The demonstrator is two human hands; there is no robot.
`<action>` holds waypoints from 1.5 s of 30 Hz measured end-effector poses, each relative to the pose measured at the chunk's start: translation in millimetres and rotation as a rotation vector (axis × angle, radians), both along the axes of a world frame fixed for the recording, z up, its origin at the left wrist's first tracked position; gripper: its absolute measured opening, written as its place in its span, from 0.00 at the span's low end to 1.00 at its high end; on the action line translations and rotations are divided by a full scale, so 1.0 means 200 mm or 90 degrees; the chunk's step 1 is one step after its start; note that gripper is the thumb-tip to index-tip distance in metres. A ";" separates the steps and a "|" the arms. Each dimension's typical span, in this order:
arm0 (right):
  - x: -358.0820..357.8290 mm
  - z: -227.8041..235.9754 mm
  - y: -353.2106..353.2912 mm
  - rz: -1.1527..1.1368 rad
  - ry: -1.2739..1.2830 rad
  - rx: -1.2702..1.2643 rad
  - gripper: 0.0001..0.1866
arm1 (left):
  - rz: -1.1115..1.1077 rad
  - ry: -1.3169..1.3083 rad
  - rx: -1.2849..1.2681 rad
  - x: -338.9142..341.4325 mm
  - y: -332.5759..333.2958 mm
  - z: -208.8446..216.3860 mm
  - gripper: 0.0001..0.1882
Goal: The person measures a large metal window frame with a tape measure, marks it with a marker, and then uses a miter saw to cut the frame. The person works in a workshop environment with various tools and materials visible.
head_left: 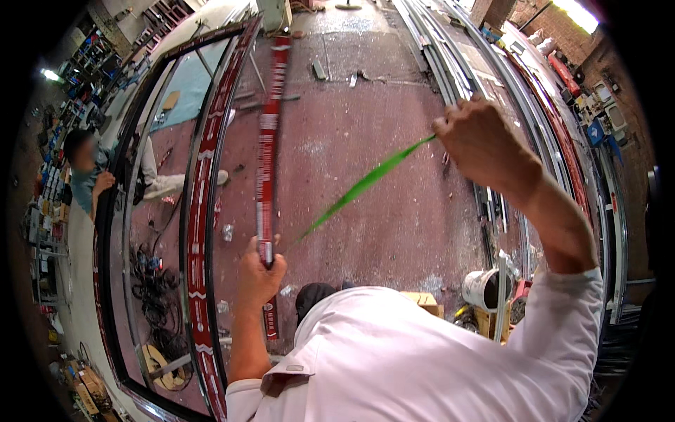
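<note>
Left hand point(259, 276) grips a long, straight red-and-white bar point(266, 155); right hand point(486, 142) pinches a thin green strip point(365, 183) (slanting, slightly blurred).

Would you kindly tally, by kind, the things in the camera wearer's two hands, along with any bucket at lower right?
Red-and-white bar, in the left hand: 1
Green strip, in the right hand: 1
White bucket: 1
Total: 3

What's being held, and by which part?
Left grip: the red bar, near its lower end. Right grip: the green strip, by its upper end.
</note>
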State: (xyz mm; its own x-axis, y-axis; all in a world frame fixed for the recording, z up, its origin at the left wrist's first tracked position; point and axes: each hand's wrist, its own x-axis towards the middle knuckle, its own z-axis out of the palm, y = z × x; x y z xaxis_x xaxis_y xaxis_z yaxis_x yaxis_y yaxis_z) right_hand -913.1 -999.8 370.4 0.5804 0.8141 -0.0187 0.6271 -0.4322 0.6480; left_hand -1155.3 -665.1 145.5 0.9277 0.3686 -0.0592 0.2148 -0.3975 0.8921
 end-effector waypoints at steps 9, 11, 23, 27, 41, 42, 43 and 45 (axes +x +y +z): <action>0.54 0.05 0.02 0.035 0.020 0.114 0.05 | -0.316 0.030 -0.213 1.19 -0.28 -0.05 0.13; 0.75 0.03 0.01 0.016 0.020 0.128 0.05 | -0.388 0.038 -0.357 1.42 -0.32 -0.05 0.11; 2.07 0.12 -0.62 -0.365 -0.024 0.431 0.07 | -0.323 0.064 -0.434 2.65 0.02 0.00 0.09; 2.43 -0.17 -1.40 -0.489 -0.016 0.495 0.08 | -0.319 0.111 -0.354 3.02 0.10 0.04 0.08; 3.61 -1.59 -2.52 -0.892 0.190 1.133 0.10 | -0.183 0.065 -0.173 4.35 0.15 0.03 0.09; 3.72 -1.66 -2.43 -0.934 0.193 1.123 0.09 | -0.172 0.052 -0.147 4.44 0.16 0.06 0.09; 3.83 -1.74 -2.33 -0.939 0.251 1.161 0.10 | -0.160 0.049 -0.150 4.51 0.19 0.08 0.09; 4.08 -1.79 -2.18 -0.943 0.321 1.155 0.10 | -0.122 0.058 -0.127 4.68 0.20 0.12 0.10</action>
State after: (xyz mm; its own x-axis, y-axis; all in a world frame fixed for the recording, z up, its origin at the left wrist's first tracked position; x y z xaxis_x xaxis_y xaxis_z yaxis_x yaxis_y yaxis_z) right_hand -97.5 -1435.2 11.5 0.7298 -0.6048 -0.3187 -0.5715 -0.2840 -0.7699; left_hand -220.1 -626.1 169.0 0.9667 0.1601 -0.1995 0.2361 -0.2578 0.9369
